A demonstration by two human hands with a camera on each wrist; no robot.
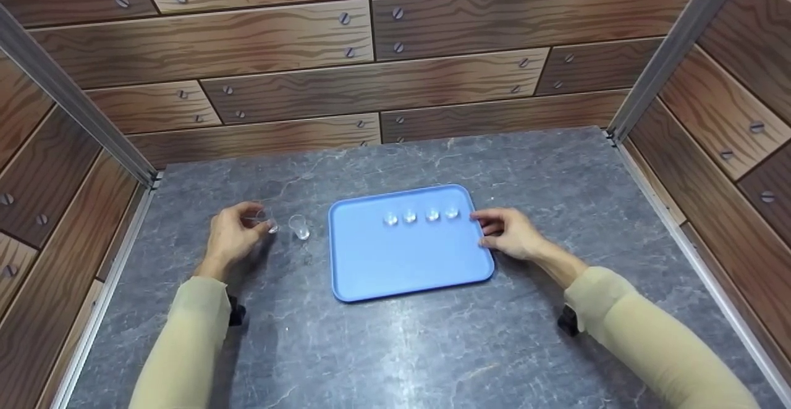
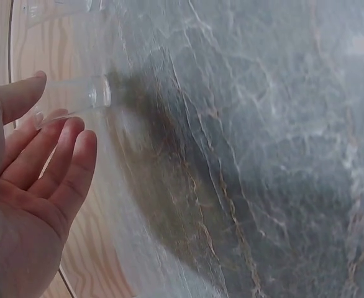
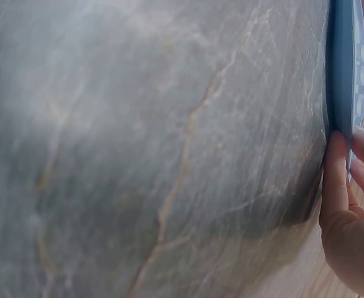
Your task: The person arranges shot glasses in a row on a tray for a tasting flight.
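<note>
My left hand is at a small clear shot glass left of the tray, its thumb and fingertips on either side of it. In the left wrist view the glass has its thick base at the tabletop. Just to the right stands a second clear glass. On the blue tray, several clear glasses form a row near the far edge. My right hand pinches the tray's right rim, and the right wrist view has fingertips against the tray's edge.
The grey marbled tabletop lies under everything. Wood-plank-patterned walls close off the back and both sides, with metal posts at the corners.
</note>
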